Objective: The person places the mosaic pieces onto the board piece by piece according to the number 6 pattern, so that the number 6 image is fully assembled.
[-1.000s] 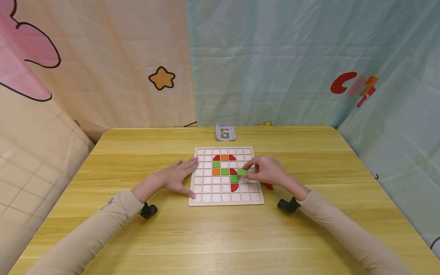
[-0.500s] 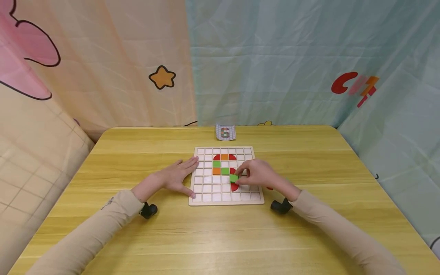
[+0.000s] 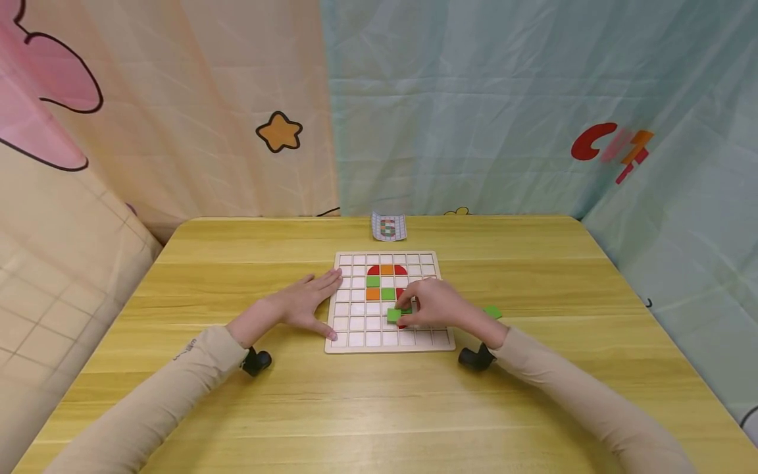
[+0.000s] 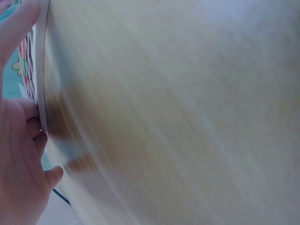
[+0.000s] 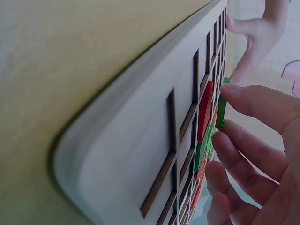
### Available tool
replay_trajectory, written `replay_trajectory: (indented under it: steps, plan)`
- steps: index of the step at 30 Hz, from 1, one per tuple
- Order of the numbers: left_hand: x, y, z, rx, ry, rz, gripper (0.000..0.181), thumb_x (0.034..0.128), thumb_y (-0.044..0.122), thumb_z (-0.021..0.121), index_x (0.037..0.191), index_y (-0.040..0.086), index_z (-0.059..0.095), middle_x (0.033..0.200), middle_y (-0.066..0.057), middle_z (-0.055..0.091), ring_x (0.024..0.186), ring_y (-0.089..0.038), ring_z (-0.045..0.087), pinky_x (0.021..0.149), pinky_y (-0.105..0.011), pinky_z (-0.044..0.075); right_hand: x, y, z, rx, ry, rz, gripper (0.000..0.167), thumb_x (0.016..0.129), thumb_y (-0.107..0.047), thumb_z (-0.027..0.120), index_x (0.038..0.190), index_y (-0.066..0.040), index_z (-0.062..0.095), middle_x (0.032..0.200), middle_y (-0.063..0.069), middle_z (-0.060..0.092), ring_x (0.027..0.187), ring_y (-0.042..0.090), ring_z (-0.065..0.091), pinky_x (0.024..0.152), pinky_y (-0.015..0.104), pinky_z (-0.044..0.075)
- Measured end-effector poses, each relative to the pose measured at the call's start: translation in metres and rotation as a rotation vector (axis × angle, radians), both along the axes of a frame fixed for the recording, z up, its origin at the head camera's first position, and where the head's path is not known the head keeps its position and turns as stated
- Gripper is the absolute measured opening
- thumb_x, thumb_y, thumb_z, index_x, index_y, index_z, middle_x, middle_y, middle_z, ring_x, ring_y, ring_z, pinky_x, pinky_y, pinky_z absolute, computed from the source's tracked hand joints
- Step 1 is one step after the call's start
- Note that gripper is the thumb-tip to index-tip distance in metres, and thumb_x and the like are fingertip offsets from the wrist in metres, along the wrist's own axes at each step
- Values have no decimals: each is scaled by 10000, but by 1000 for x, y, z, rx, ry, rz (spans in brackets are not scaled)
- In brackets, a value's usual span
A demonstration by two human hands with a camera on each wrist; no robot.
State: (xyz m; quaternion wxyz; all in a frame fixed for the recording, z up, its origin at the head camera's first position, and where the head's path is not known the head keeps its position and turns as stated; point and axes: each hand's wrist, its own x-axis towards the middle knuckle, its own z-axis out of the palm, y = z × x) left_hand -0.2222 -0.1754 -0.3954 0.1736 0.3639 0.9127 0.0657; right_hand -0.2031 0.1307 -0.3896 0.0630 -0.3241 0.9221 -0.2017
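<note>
A pale wooden grid board (image 3: 358, 340) lies on the table. My left hand (image 3: 304, 306) rests at its left edge, fingers spread, fingertips and thumb on the rim. My right hand (image 3: 439, 304) pinches a square green tile (image 3: 393, 316) between thumb and finger, over the board's lower middle. In the right wrist view this tile (image 5: 223, 108) stands on edge, raised above the grid. Several tiles sit in the cells: red quarter-rounds (image 3: 373, 270), orange squares (image 3: 387, 270) and green squares (image 3: 372, 282). My right fingers partly cover the lower right tiles.
A small card (image 3: 389, 228) printed with a coloured grid pattern lies behind the board. Another green tile (image 3: 493, 312) lies on the table beyond my right wrist. Curtains (image 3: 474, 112) hang behind the table (image 3: 379, 408).
My right hand has carried the green tile leftward and down across the board. The loose green tile beyond my wrist has come into view. My left hand stays in place.
</note>
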Motion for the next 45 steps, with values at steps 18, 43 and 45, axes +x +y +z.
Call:
replay_trajectory:
  steps: [18, 43, 45]
  plan:
    - [0, 0, 0, 0, -5, -1, 1172, 763, 686, 643, 1536, 2, 89, 1625, -148, -2, 1506, -302, 33, 1196, -568, 82, 2, -8, -4, 18, -1, 21, 207, 754, -339, 809, 890, -189, 766, 806, -103, 684, 625, 7, 495, 538, 170, 401]
    - [0, 0, 1, -13, -10, 4, 1182, 756, 705, 633, 1541, 24, 70, 1628, -126, -23, 1509, -280, 12, 1206, -545, 67, 4, -8, -3, -11, -13, 23, 223, 757, -334, 808, 931, -201, 763, 892, -89, 692, 710, 38, 528, 593, 183, 422]
    - [0, 0, 0, -12, -9, 4, 1183, 754, 708, 631, 1542, 27, 70, 1628, -120, -24, 1509, -274, 9, 1208, -540, 64, 4, -6, -2, -28, -12, 14, 218, 756, -324, 809, 930, -201, 761, 883, -87, 685, 662, 29, 517, 579, 187, 414]
